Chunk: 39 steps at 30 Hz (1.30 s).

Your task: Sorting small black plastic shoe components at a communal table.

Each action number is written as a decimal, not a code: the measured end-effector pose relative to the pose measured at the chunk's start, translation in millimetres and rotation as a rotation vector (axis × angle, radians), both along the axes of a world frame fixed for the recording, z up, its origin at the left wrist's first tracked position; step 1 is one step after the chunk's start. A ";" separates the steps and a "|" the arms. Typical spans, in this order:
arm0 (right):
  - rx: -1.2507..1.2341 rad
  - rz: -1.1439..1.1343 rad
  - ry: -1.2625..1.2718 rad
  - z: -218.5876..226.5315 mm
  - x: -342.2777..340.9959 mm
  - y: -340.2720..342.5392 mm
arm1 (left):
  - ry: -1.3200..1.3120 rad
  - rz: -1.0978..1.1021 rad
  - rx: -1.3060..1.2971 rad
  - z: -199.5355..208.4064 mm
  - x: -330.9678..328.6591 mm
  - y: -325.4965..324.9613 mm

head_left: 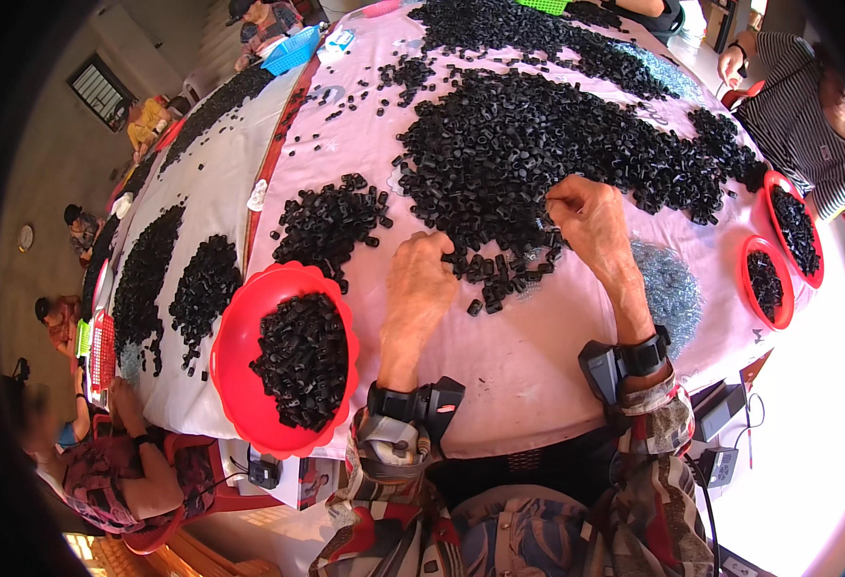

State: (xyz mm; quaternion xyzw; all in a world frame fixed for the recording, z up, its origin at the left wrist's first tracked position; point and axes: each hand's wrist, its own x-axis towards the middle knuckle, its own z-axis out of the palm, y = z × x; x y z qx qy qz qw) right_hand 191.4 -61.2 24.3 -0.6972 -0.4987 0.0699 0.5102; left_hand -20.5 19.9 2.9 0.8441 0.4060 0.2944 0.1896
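My left hand (420, 284) is closed over the pink cloth, its curled fingertips at the near edge of a large pile of small black ring-like plastic parts (499, 144). Whatever it grips, if anything, is hidden. Farther right, my right hand (588, 216) pinches thumb and fingers together just above the same pile; what sits in the pinch is too small to name. Between my hands, loose black parts (504, 274) trail toward me with a few clear bits among them. Left of my left hand stands a red scalloped bowl (233, 370), partly filled with black parts.
A heap of small clear pieces (668, 298) lies beside my right forearm. Another black heap (331, 226) is behind the bowl. Two red basins (755, 313) with black parts stand at the right, near a person in stripes (793, 115). Other people sit along the left side.
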 end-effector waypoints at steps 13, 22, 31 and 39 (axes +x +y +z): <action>-0.254 0.048 -0.089 17.8 23.6 -27.6 | -0.117 -0.102 -0.033 -10.8 -8.7 8.4; -0.125 0.063 -0.092 3.4 12.4 -11.5 | -0.304 -0.102 -0.178 -10.2 -9.5 3.2; -0.110 0.045 -0.418 -38.5 23.1 14.8 | -0.719 -0.210 -0.624 -6.3 -0.8 4.2; -0.192 0.092 -0.420 -31.8 16.8 11.8 | -0.737 -0.289 -0.790 -2.6 2.5 -4.5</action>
